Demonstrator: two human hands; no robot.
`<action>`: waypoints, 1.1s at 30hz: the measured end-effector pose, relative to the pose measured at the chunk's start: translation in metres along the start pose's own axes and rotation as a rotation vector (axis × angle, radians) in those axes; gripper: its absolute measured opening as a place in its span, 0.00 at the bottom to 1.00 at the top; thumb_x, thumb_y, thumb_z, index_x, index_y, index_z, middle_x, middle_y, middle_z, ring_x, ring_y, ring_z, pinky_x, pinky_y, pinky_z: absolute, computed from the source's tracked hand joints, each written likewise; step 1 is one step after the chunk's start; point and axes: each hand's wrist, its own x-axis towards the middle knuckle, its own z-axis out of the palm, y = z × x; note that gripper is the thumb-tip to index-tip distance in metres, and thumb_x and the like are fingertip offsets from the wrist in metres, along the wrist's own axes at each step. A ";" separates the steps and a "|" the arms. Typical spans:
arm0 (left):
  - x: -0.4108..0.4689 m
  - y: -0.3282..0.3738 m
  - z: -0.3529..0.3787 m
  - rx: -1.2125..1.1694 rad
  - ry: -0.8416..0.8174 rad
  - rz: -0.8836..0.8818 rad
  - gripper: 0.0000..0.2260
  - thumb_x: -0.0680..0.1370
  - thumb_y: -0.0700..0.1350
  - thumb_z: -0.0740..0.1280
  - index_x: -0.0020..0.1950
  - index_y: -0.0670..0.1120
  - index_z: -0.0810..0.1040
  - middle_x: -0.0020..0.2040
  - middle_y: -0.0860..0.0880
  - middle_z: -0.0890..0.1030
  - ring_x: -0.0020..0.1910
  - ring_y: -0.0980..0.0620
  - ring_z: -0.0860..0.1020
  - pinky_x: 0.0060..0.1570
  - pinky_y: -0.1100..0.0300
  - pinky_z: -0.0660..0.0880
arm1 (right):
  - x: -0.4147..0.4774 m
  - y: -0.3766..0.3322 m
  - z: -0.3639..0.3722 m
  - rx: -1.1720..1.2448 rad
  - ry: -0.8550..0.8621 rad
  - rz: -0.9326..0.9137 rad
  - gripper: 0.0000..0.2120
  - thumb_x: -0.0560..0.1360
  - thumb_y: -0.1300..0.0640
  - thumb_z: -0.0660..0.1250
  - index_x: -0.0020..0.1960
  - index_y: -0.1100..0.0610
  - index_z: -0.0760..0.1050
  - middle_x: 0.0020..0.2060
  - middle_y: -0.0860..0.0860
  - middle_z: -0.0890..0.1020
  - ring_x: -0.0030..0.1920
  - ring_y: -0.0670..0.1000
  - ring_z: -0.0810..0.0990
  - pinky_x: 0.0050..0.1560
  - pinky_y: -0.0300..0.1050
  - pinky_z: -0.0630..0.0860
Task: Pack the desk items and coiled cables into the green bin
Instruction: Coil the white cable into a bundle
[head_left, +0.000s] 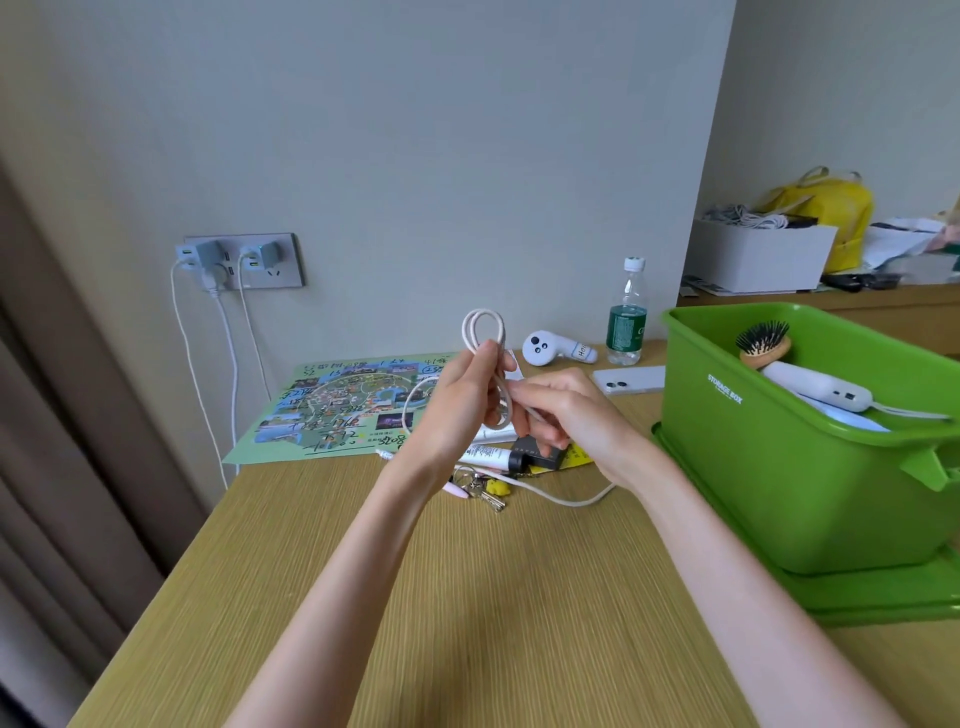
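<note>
Two bare forearms reach in over the near edge of the worktop (415, 597), and past them the left hand (457, 405) is pinched shut on a half-wound cable (485, 332), its loops standing up above the thumb, while the right hand (566, 415) is closed on the strand just beside the coil, feeding it in. The free tail runs down from the right hand and lies across the worktop below the wrist; my guess is that it could drag through the keys (480, 488) and tube (493, 456) lying under the hands and pull them toward the edge, or snag and spring the loops open if the left pinch slackens. The bin (789, 467) stands on its lid at the right edge, with a hairbrush (763, 343) and a white device (815, 387) already inside; a loosely wound coil dropped in could unravel over them. Count, near to far: two hands, one cable being coiled, one bunch of keys, one tube, one dark case (540, 452) beside it, one bin, one map sheet (343, 405) toward the left edge, one phone (628, 379), one controller (550, 349) and one bottle (627, 317) along the far edge. On the wall behind, two chargers (236, 257) sit in the socket plate, each with its own cord hanging down; pulling those carelessly would likely strain the plugs.
</note>
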 end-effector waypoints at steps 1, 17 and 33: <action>0.001 -0.001 -0.001 0.028 0.020 -0.004 0.14 0.84 0.49 0.52 0.44 0.45 0.70 0.30 0.42 0.73 0.29 0.50 0.66 0.27 0.66 0.64 | -0.001 -0.001 0.000 -0.016 -0.010 -0.005 0.21 0.80 0.52 0.61 0.31 0.57 0.75 0.20 0.50 0.65 0.23 0.47 0.63 0.28 0.38 0.68; 0.010 0.003 -0.047 -0.709 0.155 -0.060 0.16 0.84 0.48 0.53 0.38 0.47 0.69 0.28 0.52 0.67 0.24 0.57 0.66 0.31 0.65 0.64 | -0.006 0.020 -0.034 -0.277 0.074 -0.007 0.08 0.73 0.64 0.69 0.36 0.60 0.80 0.33 0.53 0.82 0.39 0.50 0.78 0.47 0.51 0.73; -0.001 -0.015 -0.014 0.482 -0.059 0.089 0.13 0.84 0.48 0.55 0.56 0.47 0.78 0.47 0.51 0.80 0.46 0.54 0.77 0.47 0.58 0.71 | 0.000 -0.010 -0.028 -0.270 0.289 -0.358 0.04 0.76 0.60 0.69 0.46 0.54 0.83 0.39 0.49 0.85 0.37 0.49 0.80 0.41 0.40 0.76</action>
